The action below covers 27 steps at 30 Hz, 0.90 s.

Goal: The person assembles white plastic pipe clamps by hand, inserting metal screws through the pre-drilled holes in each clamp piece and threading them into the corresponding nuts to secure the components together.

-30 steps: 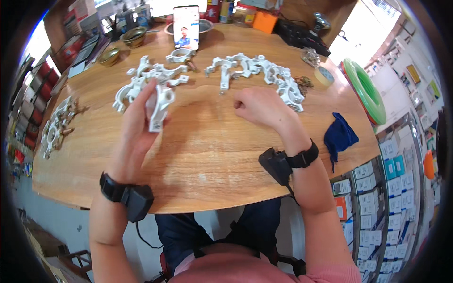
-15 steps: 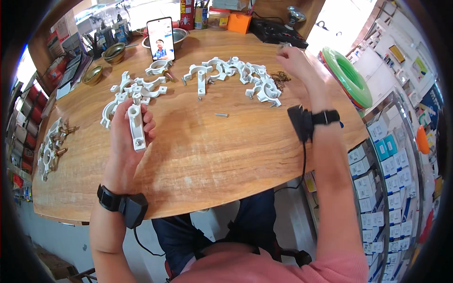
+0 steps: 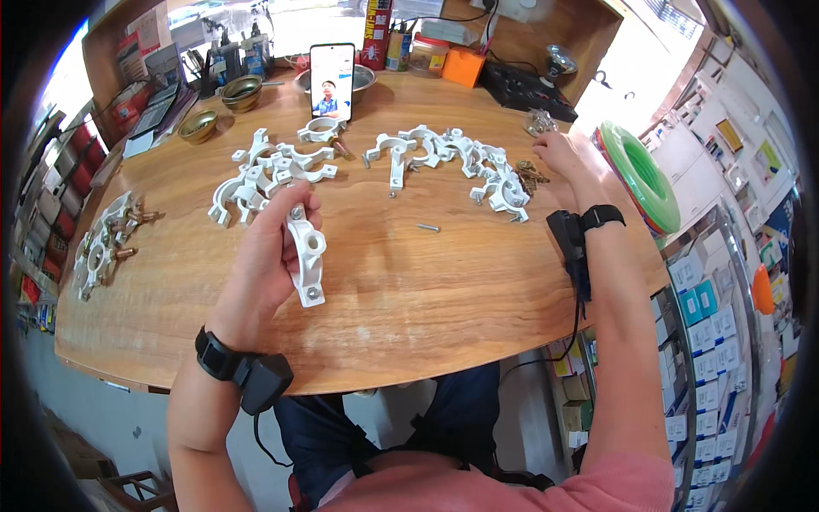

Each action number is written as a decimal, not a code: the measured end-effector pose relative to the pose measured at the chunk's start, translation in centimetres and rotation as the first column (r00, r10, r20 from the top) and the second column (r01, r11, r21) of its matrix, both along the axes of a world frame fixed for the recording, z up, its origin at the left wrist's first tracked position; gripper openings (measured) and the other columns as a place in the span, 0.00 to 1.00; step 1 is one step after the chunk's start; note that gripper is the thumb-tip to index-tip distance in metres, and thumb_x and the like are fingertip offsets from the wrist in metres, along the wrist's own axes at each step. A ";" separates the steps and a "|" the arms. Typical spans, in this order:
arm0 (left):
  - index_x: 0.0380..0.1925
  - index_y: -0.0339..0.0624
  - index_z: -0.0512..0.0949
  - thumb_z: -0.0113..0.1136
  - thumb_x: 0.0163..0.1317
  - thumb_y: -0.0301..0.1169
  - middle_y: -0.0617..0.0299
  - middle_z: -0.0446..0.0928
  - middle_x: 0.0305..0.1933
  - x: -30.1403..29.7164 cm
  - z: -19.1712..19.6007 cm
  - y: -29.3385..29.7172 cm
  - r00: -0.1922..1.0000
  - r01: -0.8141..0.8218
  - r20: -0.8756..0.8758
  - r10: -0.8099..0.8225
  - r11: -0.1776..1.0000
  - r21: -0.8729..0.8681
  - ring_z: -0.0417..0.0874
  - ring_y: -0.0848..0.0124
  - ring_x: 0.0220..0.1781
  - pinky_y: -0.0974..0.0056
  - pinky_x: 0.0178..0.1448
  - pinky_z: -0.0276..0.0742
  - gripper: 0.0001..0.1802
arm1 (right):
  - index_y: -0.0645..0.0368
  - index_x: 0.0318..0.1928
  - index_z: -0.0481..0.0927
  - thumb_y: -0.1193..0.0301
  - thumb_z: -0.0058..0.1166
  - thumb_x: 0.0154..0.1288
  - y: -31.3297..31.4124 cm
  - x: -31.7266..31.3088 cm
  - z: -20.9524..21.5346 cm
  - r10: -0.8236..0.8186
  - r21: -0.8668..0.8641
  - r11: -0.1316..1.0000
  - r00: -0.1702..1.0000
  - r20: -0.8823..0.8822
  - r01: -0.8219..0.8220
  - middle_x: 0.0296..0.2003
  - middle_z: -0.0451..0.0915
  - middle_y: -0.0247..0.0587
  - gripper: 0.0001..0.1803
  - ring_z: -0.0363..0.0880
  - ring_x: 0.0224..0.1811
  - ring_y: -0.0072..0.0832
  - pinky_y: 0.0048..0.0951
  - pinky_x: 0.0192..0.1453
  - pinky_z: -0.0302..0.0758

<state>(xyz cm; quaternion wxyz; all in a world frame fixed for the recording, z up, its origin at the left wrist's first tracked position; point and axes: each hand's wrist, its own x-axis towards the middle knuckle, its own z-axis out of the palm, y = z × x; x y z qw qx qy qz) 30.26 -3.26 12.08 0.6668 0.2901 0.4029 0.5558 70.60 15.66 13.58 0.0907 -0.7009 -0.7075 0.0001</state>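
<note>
A white plastic pipe clamp is gripped in my left hand. It tilts toward me, its round socket and the nut at its lower end facing up. At the table's far right, my right hand has its fingers drawn together; whatever they may hold is too small to make out. Just beyond it lies a clear bag of small hardware, and beside it a heap of brass-coloured screws. A single loose screw rests mid-table.
White clamps spread in a left group and a right group. Several clamps with brass bolts lie at the far left. A phone leans against a metal bowl. Green coiled tubing stands off the right edge.
My right hand has drawn back from the bag of hardware toward me. My left hand has turned the clamp and moved it a little right and nearer. The whole view has shifted slightly.
</note>
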 end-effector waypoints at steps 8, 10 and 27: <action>0.25 0.44 0.70 0.46 0.57 0.38 0.72 0.60 0.11 0.4 -0.2 -0.1 0.999 0.005 0.039 -0.006 1.000 0.021 0.57 0.82 0.11 0.75 0.13 0.50 0.10 | 0.50 0.48 0.73 0.71 0.46 0.50 -1.1 -2.2 -1.6 0.217 -0.150 0.965 0.976 -0.017 -0.217 0.44 0.75 0.45 0.21 0.72 0.47 0.37 0.31 0.51 0.68; 0.26 0.43 0.70 0.46 0.57 0.37 0.72 0.60 0.11 0.7 0.3 -0.4 0.999 0.015 0.037 -0.016 0.999 0.031 0.57 0.81 0.11 0.74 0.13 0.50 0.10 | 0.49 0.48 0.74 0.71 0.46 0.50 -0.6 -1.8 -1.7 0.209 -0.164 0.965 0.978 0.004 -0.206 0.44 0.75 0.44 0.20 0.72 0.47 0.38 0.32 0.51 0.68; 0.45 0.36 0.72 0.51 0.58 0.40 0.66 0.75 0.31 1.1 1.0 -2.2 0.925 0.344 -0.230 -0.302 0.924 0.170 0.63 0.89 0.17 0.80 0.15 0.58 0.20 | 0.60 0.46 0.73 0.76 0.48 0.58 -15.3 -17.4 3.4 0.529 0.287 0.750 0.280 -0.801 -0.596 0.29 0.73 0.32 0.14 0.69 0.29 0.15 0.17 0.31 0.68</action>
